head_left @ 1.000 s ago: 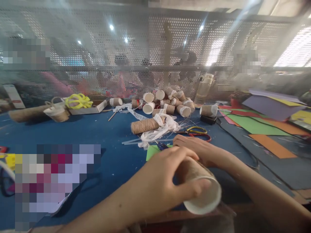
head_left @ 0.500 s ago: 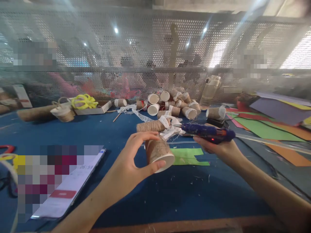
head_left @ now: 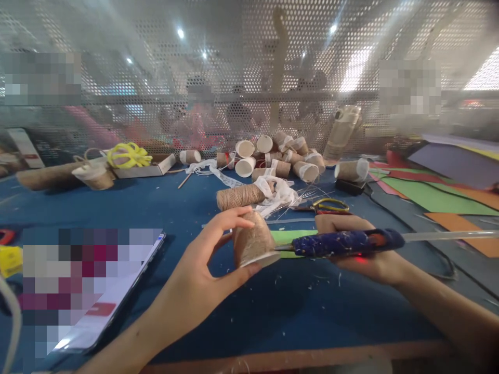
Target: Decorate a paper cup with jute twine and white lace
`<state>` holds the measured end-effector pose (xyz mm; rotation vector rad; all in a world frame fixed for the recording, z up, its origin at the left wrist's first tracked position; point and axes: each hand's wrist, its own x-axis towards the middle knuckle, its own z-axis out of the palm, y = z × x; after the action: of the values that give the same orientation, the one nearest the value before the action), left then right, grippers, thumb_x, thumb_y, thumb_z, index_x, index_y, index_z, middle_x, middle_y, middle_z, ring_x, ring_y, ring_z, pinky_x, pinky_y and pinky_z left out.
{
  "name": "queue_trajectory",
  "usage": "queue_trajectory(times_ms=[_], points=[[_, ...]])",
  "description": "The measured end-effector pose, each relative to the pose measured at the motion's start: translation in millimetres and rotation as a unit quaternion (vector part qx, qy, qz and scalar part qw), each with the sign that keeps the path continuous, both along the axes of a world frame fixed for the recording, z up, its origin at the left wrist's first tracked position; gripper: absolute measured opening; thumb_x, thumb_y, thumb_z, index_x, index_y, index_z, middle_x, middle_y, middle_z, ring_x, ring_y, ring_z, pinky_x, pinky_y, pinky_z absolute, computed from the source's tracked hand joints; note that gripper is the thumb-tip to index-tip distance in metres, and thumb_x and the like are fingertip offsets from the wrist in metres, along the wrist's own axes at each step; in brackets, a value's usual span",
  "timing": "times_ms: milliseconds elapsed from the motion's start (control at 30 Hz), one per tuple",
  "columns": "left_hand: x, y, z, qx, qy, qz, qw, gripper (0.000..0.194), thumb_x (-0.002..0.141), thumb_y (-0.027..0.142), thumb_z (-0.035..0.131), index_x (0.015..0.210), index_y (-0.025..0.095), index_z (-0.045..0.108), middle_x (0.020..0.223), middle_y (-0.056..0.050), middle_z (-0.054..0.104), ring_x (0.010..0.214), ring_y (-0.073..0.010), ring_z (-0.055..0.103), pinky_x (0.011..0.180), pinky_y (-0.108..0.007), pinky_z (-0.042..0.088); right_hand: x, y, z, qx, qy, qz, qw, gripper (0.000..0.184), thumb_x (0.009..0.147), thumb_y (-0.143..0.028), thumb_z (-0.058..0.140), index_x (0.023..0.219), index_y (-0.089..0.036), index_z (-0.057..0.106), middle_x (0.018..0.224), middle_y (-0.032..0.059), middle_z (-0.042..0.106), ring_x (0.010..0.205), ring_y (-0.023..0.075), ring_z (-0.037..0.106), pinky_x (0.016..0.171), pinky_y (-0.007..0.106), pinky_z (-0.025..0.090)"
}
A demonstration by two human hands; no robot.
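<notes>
Above the near middle of the blue tabletop [head_left: 304, 317]: a brown twine-wrapped paper cup with a white rim [head_left: 255, 239] is held tilted, its rim lower and its closed end up.

Left hand: the left hand [head_left: 195, 272] has its fingers curved over the cup's far side and its thumb at the rim, holding the cup between them.

Right hand: the right hand [head_left: 378, 267] has its fingers closed around a dark blue glue gun with a clear stick at its back [head_left: 343, 244]; a red light shows beneath it.

Nozzle: it points toward the left hand's side and reaches the cup's rim; whether it touches cannot be told.

Beyond the hands: a spool of brown twine [head_left: 239, 197] lies against crumpled white lace [head_left: 284, 195], with yellow-handled scissors [head_left: 331, 204] to the right. A light green paper piece [head_left: 290, 239] lies partly behind the gun.

Back of the table: more wrapped cups [head_left: 290, 161] are heaped before a perforated metal screen [head_left: 249, 67], near a clear bottle [head_left: 343, 132].

Left side: a phone with a lit screen [head_left: 95, 324] lies near the left forearm; farther back are a small cup basket [head_left: 97, 177] and a looped yellow ribbon [head_left: 128, 156] at a shallow cardboard tray [head_left: 150, 169].

Right side: coloured paper sheets [head_left: 432, 195] overlap on a grey surface [head_left: 413, 228].
</notes>
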<state>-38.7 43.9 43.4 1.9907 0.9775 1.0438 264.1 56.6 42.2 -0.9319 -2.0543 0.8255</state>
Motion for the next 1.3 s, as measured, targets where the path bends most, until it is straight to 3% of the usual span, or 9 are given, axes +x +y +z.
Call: queue_trajectory(times_ms=[133,300,467,700,1300], points=[[-0.6,0.7,-0.7,0.022,0.01,0.001,1.0,0.039,0.092,0.027,0.072,0.123,0.044,0.054,0.152,0.007,0.048,0.146,-0.0188,0.043,0.114,-0.034,0.048,-0.4,0.0,-0.5,0.022,-0.031,-0.011,0.999,0.03,0.081,-0.031,0.065,0.067,-0.023,0.04,0.062,-0.0027,0.047,0.057,0.0135,0.039,0.05,0.028,0.03],[0.0,3.6,-0.7,0.078,0.053,0.011,0.995,0.039,0.092,0.028,0.071,0.124,0.041,0.052,0.152,0.004,0.049,0.144,-0.0216,0.044,0.121,-0.045,0.04,1.3,0.9,-0.7,0.042,-0.062,-0.018,0.997,0.03,0.079,-0.027,0.062,0.066,-0.023,0.036,0.06,-0.0035,0.044,0.056,0.0126,0.035,0.05,0.028,0.028],[1.2,4.1,-1.9,0.114,0.082,0.022,0.99,0.04,0.093,0.029,0.07,0.126,0.041,0.052,0.152,0.003,0.049,0.142,-0.0223,0.046,0.119,-0.048,0.041,-1.0,0.6,3.4,0.069,-0.087,-0.021,0.994,0.03,0.08,-0.027,0.06,0.067,-0.023,0.034,0.06,-0.0043,0.043,0.056,0.0116,0.034,0.05,0.027,0.026],[-0.9,5.1,-4.6,0.157,0.112,0.035,0.981,0.042,0.091,0.027,0.072,0.127,0.037,0.053,0.151,0.001,0.051,0.14,-0.0207,0.049,0.119,-0.042,0.042,-1.8,1.5,3.1,0.092,-0.088,0.012,0.992,0.03,0.08,-0.034,0.06,0.068,-0.023,0.035,0.063,-0.005,0.042,0.057,0.0112,0.034,0.053,0.027,0.026],[-0.9,8.1,-3.0,0.201,0.123,0.051,0.97,0.042,0.09,0.028,0.074,0.127,0.034,0.054,0.149,0.0,0.053,0.138,-0.0189,0.051,0.118,-0.036,0.042,-2.1,0.2,3.9,0.107,-0.085,-0.006,0.991,0.027,0.077,-0.027,0.06,0.067,-0.023,0.035,0.062,-0.0055,0.041,0.055,0.0107,0.032,0.05,0.026,0.026]])
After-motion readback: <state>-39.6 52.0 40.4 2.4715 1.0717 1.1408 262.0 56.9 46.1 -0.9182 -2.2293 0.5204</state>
